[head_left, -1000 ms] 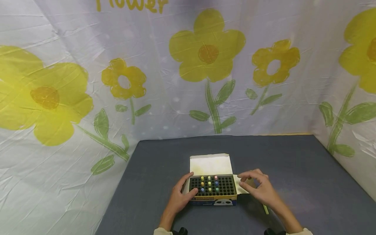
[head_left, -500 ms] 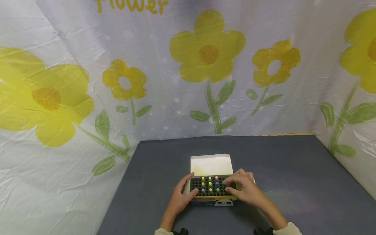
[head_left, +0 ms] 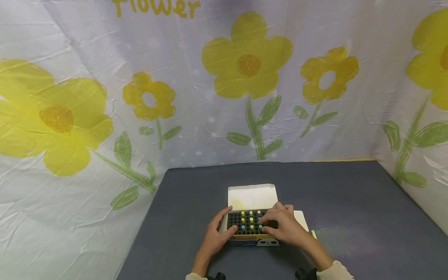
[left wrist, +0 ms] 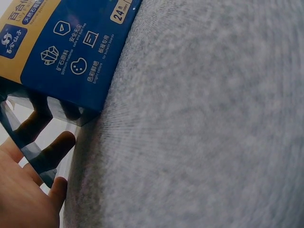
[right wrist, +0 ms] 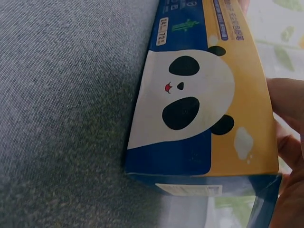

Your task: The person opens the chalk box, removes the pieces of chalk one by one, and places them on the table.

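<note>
Blue and yellow card is making up the box point(head_left: 252, 240), which is sitting on the table, its white lid point(head_left: 252, 195) lying open at the back. The left hand point(head_left: 217, 231) is holding the left end, thumb over the near edge and a finger at the far corner. The right hand point(head_left: 284, 225) is bending over the box, thumb and pointing finger coming close beside a green stick point(head_left: 260, 227); whether they are pinching it, I am not able to tell. For neat work, I am thinking the left hand should be holding firm and the right hand moving one stick straight up or down, not knocking the others. One pale loose stick point(head_left: 313, 234) is lying by the side flap point(head_left: 301, 219), near the right arm. Dark grey cloth point(head_left: 196, 190) is covering the table, and big yellow flowers point(head_left: 248, 39) are brightening the pale sheets point(head_left: 196, 128) hanging around it.
</note>
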Action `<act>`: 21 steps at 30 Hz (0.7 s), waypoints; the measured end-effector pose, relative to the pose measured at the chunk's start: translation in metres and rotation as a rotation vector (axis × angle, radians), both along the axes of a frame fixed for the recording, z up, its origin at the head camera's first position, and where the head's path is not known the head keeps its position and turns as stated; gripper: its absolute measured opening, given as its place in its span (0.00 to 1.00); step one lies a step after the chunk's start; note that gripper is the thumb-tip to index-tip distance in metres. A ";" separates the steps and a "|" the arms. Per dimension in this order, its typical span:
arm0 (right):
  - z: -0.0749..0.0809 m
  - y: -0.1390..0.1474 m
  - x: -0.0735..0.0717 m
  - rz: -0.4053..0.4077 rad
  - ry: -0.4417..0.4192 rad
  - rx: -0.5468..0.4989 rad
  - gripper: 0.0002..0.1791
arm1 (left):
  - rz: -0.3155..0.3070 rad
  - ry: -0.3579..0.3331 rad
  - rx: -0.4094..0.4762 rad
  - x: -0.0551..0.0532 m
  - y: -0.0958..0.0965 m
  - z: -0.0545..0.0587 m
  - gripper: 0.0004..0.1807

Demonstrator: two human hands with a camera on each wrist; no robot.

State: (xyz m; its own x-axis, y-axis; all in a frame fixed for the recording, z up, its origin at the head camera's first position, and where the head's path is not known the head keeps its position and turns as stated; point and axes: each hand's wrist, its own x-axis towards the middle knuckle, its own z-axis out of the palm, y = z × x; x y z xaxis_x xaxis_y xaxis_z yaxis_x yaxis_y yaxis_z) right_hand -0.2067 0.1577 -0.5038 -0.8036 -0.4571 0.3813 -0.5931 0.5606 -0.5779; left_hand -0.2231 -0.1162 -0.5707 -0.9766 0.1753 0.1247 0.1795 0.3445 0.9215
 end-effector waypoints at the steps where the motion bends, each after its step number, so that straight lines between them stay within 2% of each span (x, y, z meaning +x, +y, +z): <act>1: 0.000 -0.001 0.000 -0.003 -0.003 0.007 0.11 | 0.001 0.000 0.001 0.000 0.000 0.000 0.33; 8: 0.001 -0.004 0.001 -0.017 -0.004 0.016 0.11 | 0.001 0.005 0.018 0.003 0.001 0.003 0.32; 14: 0.001 -0.003 0.001 0.002 -0.014 -0.026 0.11 | 0.000 0.012 0.016 0.002 0.000 0.002 0.32; 21: 0.000 -0.003 0.000 0.038 0.032 -0.096 0.10 | -0.004 0.008 0.009 0.001 0.000 0.002 0.32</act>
State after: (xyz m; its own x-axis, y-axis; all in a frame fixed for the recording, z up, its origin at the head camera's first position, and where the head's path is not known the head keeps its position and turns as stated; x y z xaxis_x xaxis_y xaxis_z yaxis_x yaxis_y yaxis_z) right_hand -0.2063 0.1551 -0.5040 -0.7732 -0.4466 0.4502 -0.6317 0.4804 -0.6084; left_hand -0.2218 -0.1164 -0.5691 -0.9748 0.1782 0.1345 0.1886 0.3352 0.9231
